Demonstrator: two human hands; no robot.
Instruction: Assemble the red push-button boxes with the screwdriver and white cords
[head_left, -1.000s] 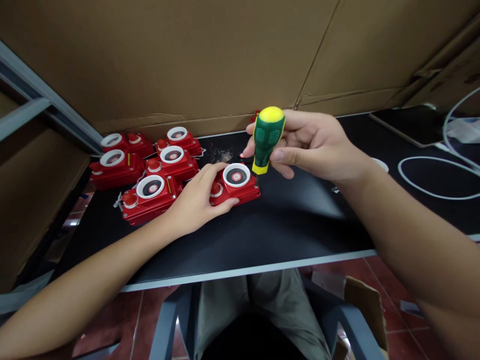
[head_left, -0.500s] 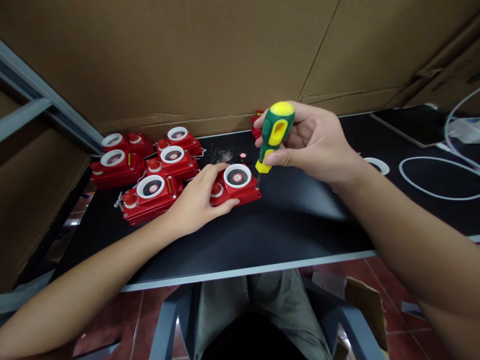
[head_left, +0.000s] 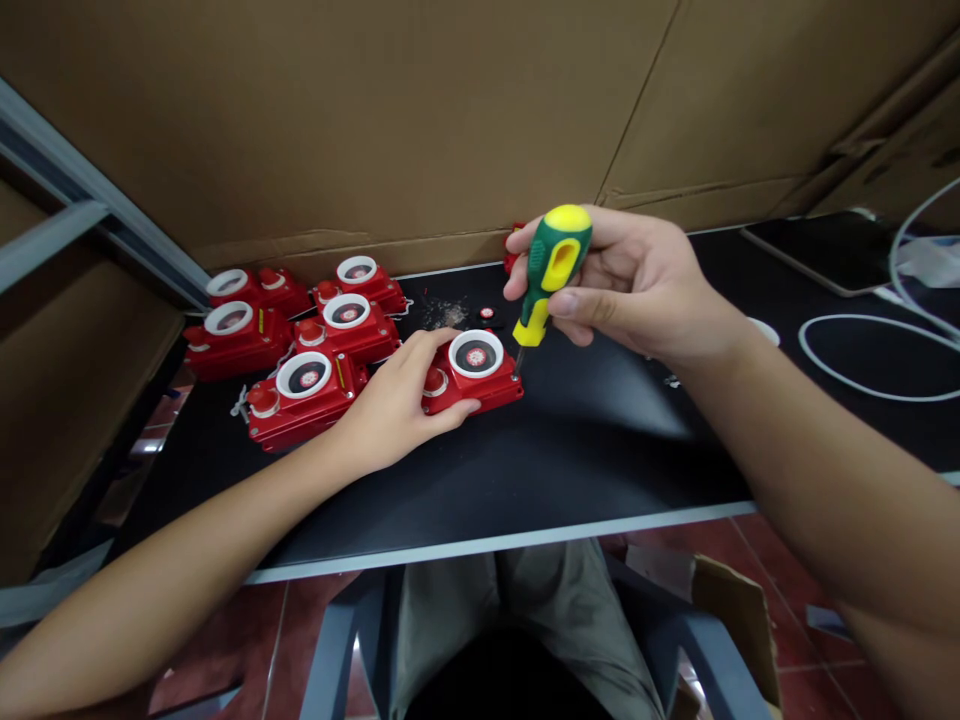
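A red box (head_left: 491, 394) with a white-ringed round dial and a red knob lies on the black table. My left hand (head_left: 405, 400) grips its left end, thumb along the front side and fingers over the back. In my right hand (head_left: 630, 275) is a green and yellow screwdriver (head_left: 553, 262), held nearly upright by the handle between thumb and fingers. The screwdriver's tip meets the screw at the box's right corner. My left hand partly covers the red knob.
Several similar red boxes (head_left: 351, 335) stand to the left. Behind the held box are a small dark disc (head_left: 487, 313) and scattered shavings (head_left: 446, 314). A white cable (head_left: 862, 395) and a dark tablet-like panel (head_left: 821, 250) lie at the right. Cardboard (head_left: 420, 120) closes off the back.
The right hand has turned slightly around the handle, its thumb shifting to the right and fingers loosening. The screwdriver tip stays at the same corner, and the left hand keeps its hold.
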